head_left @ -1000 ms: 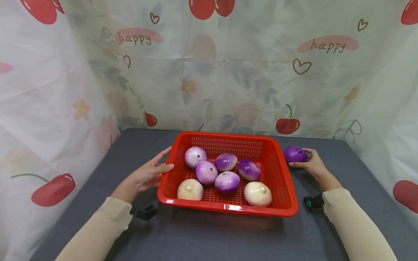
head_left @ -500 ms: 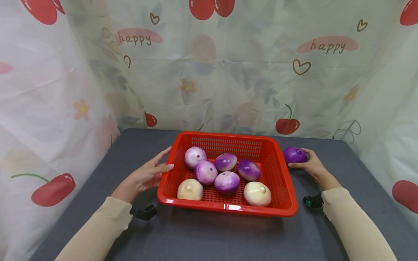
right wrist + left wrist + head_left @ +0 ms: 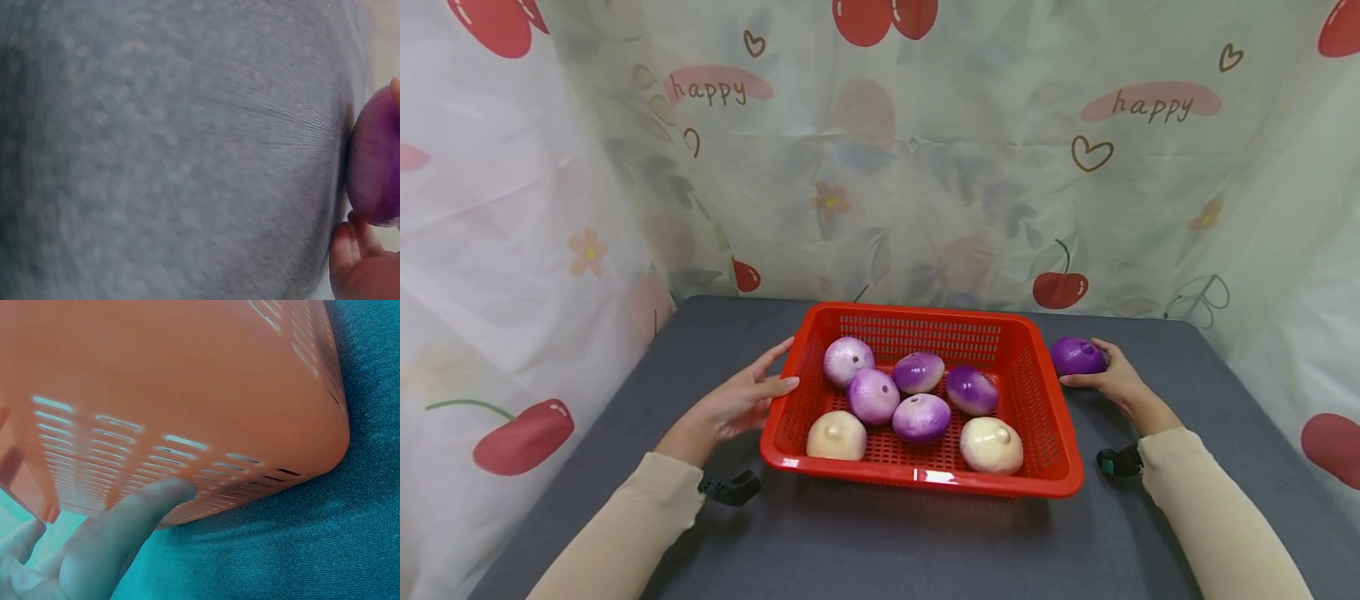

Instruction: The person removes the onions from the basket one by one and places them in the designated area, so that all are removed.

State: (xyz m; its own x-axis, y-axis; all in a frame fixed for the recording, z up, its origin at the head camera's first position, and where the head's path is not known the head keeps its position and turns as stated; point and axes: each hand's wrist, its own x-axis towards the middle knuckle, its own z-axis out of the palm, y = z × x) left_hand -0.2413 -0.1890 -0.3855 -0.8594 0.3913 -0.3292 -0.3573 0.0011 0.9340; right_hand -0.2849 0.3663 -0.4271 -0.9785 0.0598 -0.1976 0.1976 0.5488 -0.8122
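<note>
In the head view a red plastic basket (image 3: pixel 925 479) sits on the dark grey table, with several onions in it. My left hand (image 3: pixel 741 402) holds its left side, thumb tip on the rim and the other fingers along the outside. The left wrist view shows one finger (image 3: pixel 147 503) against the slotted outer wall. Right of the basket, a purple onion (image 3: pixel 1077 356) rests on the table. My right hand (image 3: pixel 1123 383) grips it from the right, thumb in front and fingers behind. Only part of this onion (image 3: pixel 375 162) shows in the right wrist view.
Inside the basket are purple onions (image 3: pixel 922 418) and two pale onions, one at the front left (image 3: pixel 837 436) and one at the front right (image 3: pixel 992 446). A printed curtain (image 3: pixel 925 208) hangs behind the table (image 3: pixel 910 550) and along both sides.
</note>
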